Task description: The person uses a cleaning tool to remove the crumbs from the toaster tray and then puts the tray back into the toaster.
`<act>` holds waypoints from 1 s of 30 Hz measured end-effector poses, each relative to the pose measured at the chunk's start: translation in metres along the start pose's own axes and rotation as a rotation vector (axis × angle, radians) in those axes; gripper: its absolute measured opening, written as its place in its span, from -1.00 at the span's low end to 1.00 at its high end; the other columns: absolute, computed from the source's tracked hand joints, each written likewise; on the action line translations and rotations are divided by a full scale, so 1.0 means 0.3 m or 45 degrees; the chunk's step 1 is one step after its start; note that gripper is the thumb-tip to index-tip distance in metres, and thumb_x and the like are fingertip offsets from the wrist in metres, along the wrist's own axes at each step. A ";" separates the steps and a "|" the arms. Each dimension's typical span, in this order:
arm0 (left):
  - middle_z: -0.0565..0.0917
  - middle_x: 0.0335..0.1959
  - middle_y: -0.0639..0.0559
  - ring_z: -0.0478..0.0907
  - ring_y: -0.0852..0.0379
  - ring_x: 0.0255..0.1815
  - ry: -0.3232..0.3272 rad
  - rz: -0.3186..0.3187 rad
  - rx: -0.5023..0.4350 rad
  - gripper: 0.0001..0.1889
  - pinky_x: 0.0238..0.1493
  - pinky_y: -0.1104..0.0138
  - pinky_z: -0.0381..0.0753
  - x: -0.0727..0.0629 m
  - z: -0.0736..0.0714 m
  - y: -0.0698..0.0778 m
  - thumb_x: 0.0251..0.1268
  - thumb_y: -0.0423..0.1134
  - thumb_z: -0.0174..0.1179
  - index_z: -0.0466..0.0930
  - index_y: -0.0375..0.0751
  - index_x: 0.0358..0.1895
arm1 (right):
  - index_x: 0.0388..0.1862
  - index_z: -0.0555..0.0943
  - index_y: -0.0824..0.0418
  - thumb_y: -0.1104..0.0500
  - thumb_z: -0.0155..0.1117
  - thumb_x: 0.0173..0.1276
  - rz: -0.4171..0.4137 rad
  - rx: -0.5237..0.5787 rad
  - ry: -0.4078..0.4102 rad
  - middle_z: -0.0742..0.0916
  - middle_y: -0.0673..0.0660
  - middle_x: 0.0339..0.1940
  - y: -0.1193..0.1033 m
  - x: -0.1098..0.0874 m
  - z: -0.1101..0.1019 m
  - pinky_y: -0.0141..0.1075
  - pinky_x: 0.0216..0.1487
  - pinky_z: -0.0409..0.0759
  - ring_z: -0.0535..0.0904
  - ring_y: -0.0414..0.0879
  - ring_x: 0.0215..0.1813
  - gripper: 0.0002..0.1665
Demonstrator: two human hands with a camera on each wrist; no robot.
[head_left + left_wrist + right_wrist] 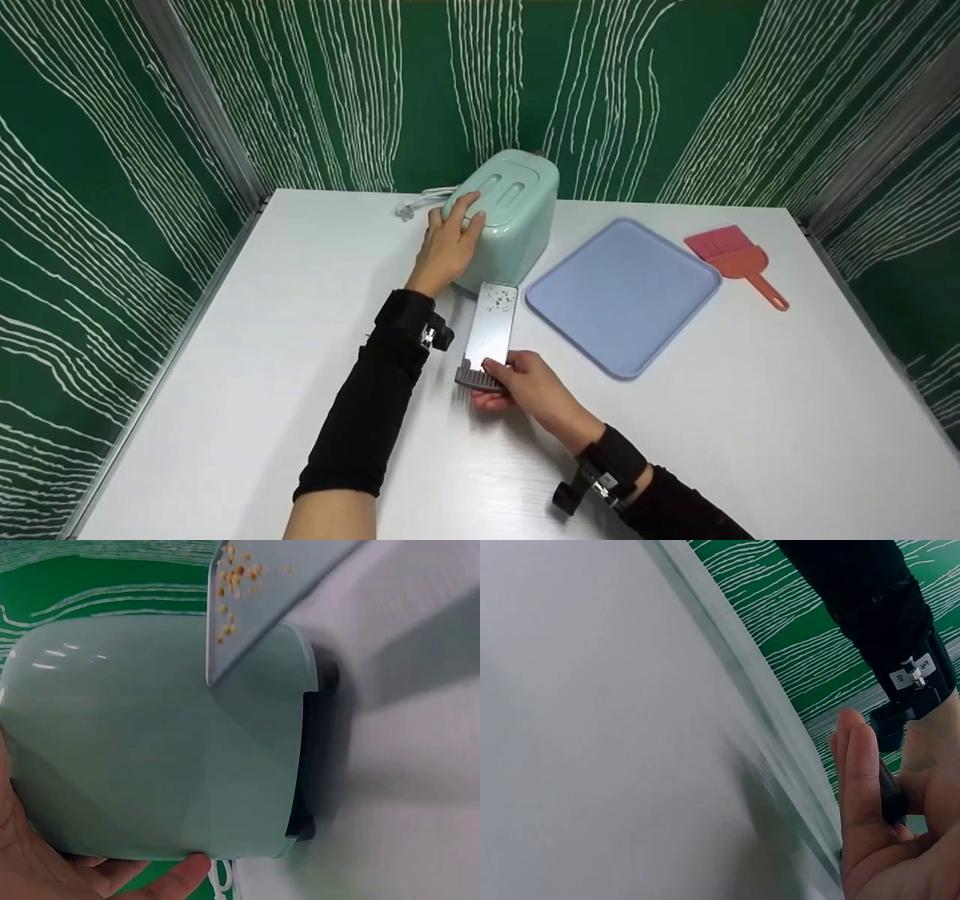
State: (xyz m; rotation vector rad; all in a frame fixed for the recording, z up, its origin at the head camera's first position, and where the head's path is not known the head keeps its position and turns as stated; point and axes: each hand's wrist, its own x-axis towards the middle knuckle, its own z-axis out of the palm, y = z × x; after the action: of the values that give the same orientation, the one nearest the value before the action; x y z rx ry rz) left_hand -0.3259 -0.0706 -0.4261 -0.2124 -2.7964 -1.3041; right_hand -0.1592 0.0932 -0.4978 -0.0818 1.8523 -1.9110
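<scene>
A mint-green toaster (514, 240) stands at the back of the white table, its top lid marked by two slots. My left hand (448, 251) holds it at the near left corner, fingers spread over the top and side. In front of the toaster, fully out of it, my right hand (525, 386) pinches the grey ridged handle of a metal crumb tray (489, 330), thumb on top and fingers beneath. Yellow-brown crumbs (236, 577) lie at the tray's far end. The left wrist view shows the gap under the toaster's base.
Right of the toaster lies a flat blue tray (622, 296). Beyond it are a pink brush (718, 238) and an orange dustpan (750, 270), stacked together. A white cord with its plug (406, 210) rests behind the toaster's left side. Green walls (420, 90) enclose the table.
</scene>
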 end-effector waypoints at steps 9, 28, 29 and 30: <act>0.27 0.52 -0.22 0.44 -0.16 0.37 0.025 -0.014 0.003 -0.45 0.32 -0.18 0.52 -0.001 0.004 0.001 0.72 0.29 -0.19 0.19 0.49 0.66 | 0.17 0.53 0.61 0.21 0.11 0.73 0.008 -0.015 0.004 0.87 0.26 -0.26 -0.017 -0.028 -0.053 -0.36 -0.20 0.79 0.84 -0.16 -0.33 -0.60; 0.26 0.50 -0.27 0.42 -0.19 0.39 0.027 -0.004 -0.007 -0.42 0.43 -0.17 0.44 -0.004 0.012 0.006 0.72 0.29 -0.20 0.19 0.41 0.68 | 0.23 0.47 0.61 0.22 0.08 0.74 0.021 0.008 0.096 0.86 0.21 -0.29 -0.049 -0.038 -0.185 -0.36 -0.20 0.79 0.84 -0.17 -0.34 -0.59; 0.26 0.49 -0.27 0.41 -0.19 0.39 0.030 -0.007 -0.015 -0.42 0.43 -0.16 0.43 -0.004 0.013 0.007 0.72 0.28 -0.19 0.19 0.40 0.68 | 0.23 0.47 0.61 0.22 0.07 0.74 0.022 0.011 0.098 0.86 0.20 -0.30 -0.050 -0.037 -0.191 -0.37 -0.21 0.79 0.84 -0.17 -0.34 -0.59; 0.26 0.49 -0.27 0.41 -0.19 0.39 0.034 -0.011 -0.023 -0.42 0.44 -0.15 0.43 -0.005 0.014 0.008 0.72 0.28 -0.18 0.19 0.39 0.69 | 0.23 0.47 0.60 0.23 0.06 0.74 0.024 0.013 0.100 0.86 0.19 -0.32 -0.051 -0.036 -0.196 -0.37 -0.21 0.79 0.84 -0.17 -0.34 -0.60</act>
State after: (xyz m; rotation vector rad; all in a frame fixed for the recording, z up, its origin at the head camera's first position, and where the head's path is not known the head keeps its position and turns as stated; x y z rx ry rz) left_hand -0.3241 -0.0660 -0.4270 -0.1827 -2.7675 -1.3249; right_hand -0.1754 0.1515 -0.4850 0.0148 1.8867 -1.9364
